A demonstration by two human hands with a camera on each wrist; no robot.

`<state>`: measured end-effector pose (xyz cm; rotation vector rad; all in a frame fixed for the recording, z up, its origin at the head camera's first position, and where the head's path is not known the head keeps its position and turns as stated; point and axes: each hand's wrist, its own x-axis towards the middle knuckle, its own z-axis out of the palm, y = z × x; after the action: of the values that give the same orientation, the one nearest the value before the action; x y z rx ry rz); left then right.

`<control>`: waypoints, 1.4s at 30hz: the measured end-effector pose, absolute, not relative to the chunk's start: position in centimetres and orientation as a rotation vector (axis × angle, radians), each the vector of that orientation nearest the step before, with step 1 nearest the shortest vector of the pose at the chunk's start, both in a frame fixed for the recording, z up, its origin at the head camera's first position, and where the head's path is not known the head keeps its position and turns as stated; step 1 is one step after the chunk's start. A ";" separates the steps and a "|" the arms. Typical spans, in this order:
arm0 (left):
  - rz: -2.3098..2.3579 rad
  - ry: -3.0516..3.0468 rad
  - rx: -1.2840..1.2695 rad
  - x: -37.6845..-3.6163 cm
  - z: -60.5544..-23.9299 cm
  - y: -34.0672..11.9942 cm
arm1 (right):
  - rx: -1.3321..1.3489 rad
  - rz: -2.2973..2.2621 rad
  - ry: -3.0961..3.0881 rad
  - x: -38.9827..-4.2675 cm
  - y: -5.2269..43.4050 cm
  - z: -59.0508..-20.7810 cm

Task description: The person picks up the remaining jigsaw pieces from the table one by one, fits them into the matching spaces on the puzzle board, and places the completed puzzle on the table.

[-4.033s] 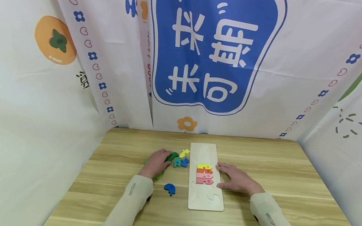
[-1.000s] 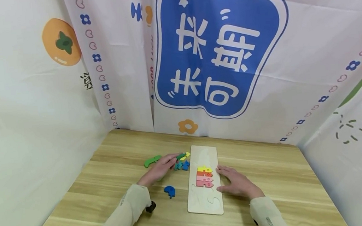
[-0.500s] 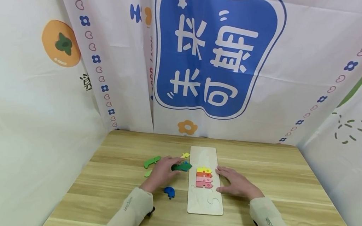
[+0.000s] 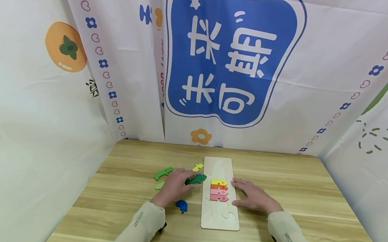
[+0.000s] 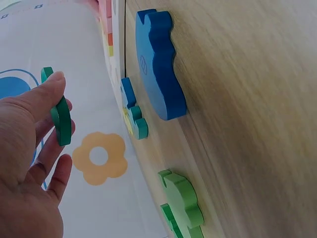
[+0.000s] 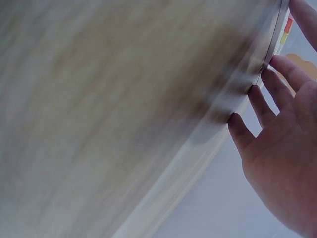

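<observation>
The left hand (image 4: 174,184) now pinches the dark green piece (image 4: 196,179) in its fingers, lifted off the desk (image 4: 287,178) at the board's (image 4: 224,164) nine o'clock, while the right hand (image 4: 254,196), fingers flat, steadies the board.

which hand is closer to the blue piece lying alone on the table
Left. The left hand is just above the blue piece, holding a dark green piece. The right hand rests across the puzzle board, on its far side.
</observation>
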<state>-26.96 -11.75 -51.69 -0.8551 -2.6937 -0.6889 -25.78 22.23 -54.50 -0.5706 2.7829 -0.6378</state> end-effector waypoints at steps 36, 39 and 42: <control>-0.619 -2.880 -1.252 -24.8 -52.9 -4.3 | -0.611 -0.633 2.776 -25.9 22.3 -54.5; -0.608 -2.886 -1.250 -24.8 -52.9 -4.1 | -0.613 -0.629 2.778 -25.9 22.4 -54.5; -0.593 -2.899 -1.250 -24.8 -52.8 -3.9 | -0.613 -0.627 2.778 -25.9 22.4 -54.5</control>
<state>-24.84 -3.88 -52.84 -1.2499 -2.8988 -0.5932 -25.94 22.39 -54.48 -0.6128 2.7779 -0.6266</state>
